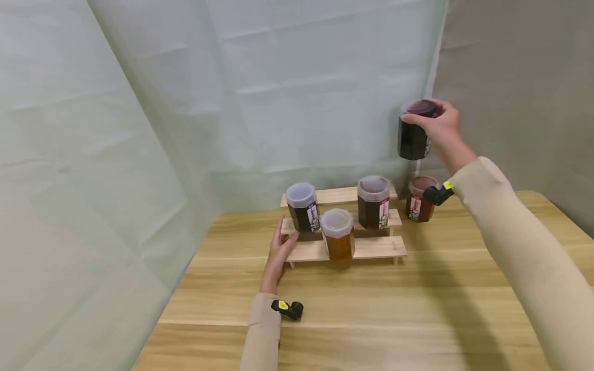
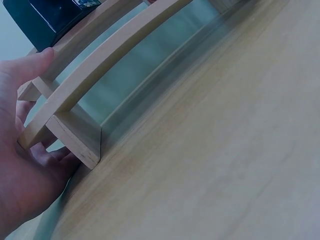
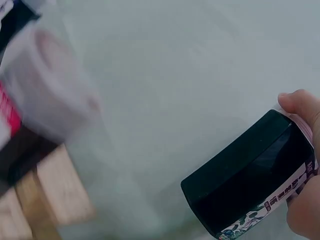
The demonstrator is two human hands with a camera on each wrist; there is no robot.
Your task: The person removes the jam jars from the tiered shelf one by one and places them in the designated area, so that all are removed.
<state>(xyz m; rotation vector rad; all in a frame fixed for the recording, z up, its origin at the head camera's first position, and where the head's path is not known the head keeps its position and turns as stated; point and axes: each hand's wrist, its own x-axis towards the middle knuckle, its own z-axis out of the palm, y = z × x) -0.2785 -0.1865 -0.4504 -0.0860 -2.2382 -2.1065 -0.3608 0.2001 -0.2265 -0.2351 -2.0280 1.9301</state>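
Note:
My right hand (image 1: 444, 129) grips a dark jar (image 1: 411, 140) by its rim, thumb and fingers on opposite sides, high above the table at the right. That jar tilts in the right wrist view, its printed label partly covered by the hand. At the left end of a three-step wooden rack (image 1: 378, 247), my left hand (image 1: 278, 253) holds the frame. In the left wrist view its thumb (image 2: 37, 65) lies by the middle step, other fingers behind the end. On the rack stand a dark jar (image 1: 302, 215), an amber jar (image 1: 341, 245) and a dark jar with a pink label (image 1: 372, 212).
A red jar (image 1: 419, 205) stands on the wooden table (image 1: 352, 314), right of the rack and below the raised jar. Pale cloth (image 1: 297, 93) hangs behind the table and along its left side; a grey sheet (image 1: 515, 98) hangs at the right.

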